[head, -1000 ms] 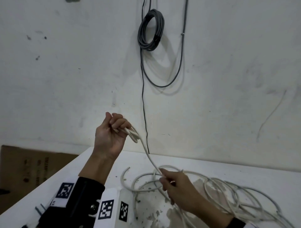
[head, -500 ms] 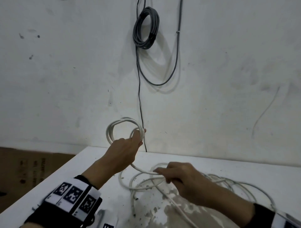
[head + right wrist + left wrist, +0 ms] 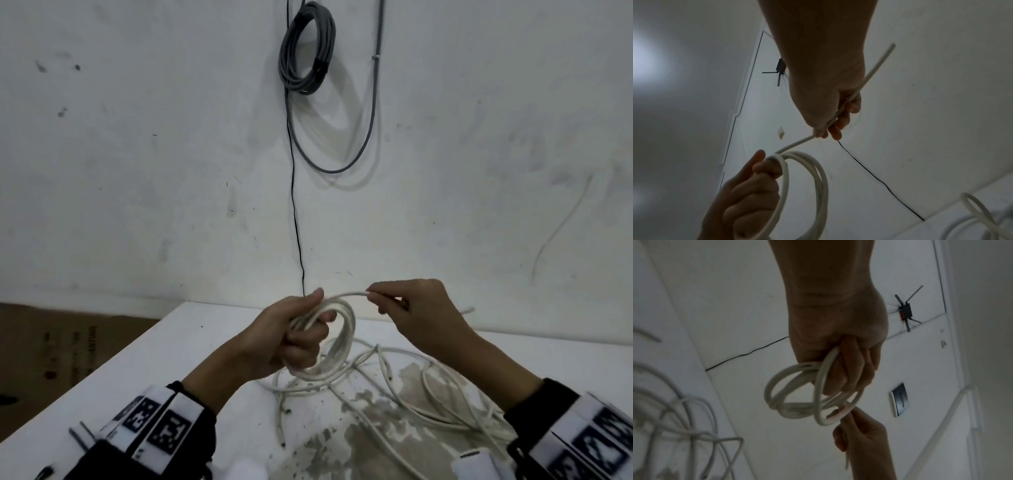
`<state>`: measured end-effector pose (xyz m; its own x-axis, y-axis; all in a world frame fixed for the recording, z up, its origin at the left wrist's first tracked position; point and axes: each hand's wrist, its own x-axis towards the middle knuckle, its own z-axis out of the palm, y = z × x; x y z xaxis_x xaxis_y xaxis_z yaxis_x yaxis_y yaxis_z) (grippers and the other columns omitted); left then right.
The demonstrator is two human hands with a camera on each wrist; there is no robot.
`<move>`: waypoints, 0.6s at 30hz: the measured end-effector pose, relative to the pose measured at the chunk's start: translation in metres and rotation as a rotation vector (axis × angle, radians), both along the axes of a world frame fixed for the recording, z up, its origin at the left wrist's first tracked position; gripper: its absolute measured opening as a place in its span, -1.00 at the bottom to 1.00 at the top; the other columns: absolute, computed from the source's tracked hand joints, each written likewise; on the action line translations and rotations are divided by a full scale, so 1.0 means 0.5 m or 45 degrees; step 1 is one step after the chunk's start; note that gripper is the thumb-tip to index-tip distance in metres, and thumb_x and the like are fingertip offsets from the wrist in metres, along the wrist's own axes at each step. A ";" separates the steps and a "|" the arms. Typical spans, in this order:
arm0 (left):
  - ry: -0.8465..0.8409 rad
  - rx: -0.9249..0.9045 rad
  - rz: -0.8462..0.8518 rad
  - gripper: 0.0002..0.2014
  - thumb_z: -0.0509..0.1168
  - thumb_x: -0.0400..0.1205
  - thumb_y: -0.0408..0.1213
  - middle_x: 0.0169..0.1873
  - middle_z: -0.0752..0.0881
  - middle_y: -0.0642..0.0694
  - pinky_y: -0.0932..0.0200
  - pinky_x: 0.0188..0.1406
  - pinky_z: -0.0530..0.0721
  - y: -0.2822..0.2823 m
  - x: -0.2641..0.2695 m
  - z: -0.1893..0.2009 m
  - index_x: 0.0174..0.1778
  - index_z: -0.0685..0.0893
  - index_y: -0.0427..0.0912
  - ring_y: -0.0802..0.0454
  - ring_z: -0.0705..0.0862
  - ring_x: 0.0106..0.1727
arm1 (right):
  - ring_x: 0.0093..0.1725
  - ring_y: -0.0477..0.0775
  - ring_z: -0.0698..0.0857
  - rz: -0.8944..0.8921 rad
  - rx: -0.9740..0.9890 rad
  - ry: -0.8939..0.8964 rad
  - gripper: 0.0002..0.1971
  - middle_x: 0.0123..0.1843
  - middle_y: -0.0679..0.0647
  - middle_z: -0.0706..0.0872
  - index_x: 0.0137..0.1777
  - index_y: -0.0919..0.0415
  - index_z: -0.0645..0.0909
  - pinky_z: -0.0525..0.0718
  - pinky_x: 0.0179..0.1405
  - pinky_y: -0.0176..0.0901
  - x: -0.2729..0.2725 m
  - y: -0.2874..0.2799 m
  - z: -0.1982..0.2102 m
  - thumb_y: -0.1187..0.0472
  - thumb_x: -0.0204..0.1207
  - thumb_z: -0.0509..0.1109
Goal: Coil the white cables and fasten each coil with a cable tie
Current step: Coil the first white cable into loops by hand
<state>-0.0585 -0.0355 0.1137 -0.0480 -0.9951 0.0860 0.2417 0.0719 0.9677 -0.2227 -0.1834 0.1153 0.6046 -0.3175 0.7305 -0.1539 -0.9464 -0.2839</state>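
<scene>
My left hand grips a small coil of white cable of several loops, held above the white table. The same coil hangs from the curled fingers in the left wrist view. My right hand pinches the free tail of that cable just right of the coil; the tail runs through the fingers and sticks out behind the hand. More loose white cables lie tangled on the table below both hands. No cable tie shows in any view.
A grey coiled cable hangs on the wall behind the table, with a thin black wire running down from it. Cardboard lies left of the table. The tabletop has worn, stained patches.
My left hand came down and toward me with the coil, which has gained loops. My right hand lifted off the table cables and now pinches the cable's tail beside the coil.
</scene>
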 end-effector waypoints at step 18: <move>0.479 -0.092 -0.276 -0.82 0.30 0.31 -0.34 -0.65 0.49 -0.03 0.29 -0.67 0.49 -0.007 0.016 -0.009 -0.21 0.57 -0.32 0.14 0.48 -0.75 | -0.51 -0.24 0.51 0.241 0.197 -0.128 -0.76 -0.36 -0.20 0.67 0.02 0.10 0.75 0.37 -0.46 -0.53 0.021 0.057 0.032 0.36 0.58 0.27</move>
